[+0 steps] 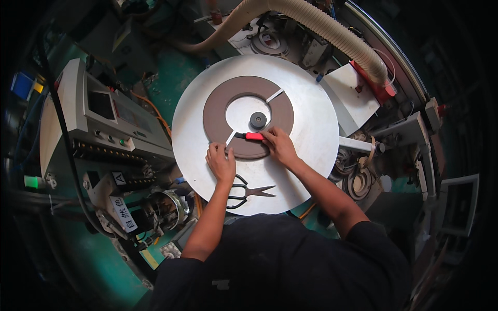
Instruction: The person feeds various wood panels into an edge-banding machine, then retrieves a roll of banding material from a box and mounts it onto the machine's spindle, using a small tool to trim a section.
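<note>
A flat brown coil of band point(218, 111) lies on a round white turntable point(311, 109). Two white strips cross the ring, one at upper right point(275, 95) and another at lower left point(231, 137). My right hand point(280, 146) grips a small red-handled tool point(253, 136), whose black end lies near the lower-left strip; its exact kind is unclear. At the coil's near left edge my left hand point(221, 163) is closed, fingers on the rim beside that strip. Black-handled scissors point(253, 192) rest on the turntable between my forearms. A dark round hub point(258, 121) stands inside the ring.
On the left is a grey machine with a control panel point(122, 111). A ribbed beige hose point(327, 26) arches over the far side. To the right, a metal arm point(355, 144) adjoins the turntable, with several rolls point(359, 184) below it. The floor point(171, 83) is green.
</note>
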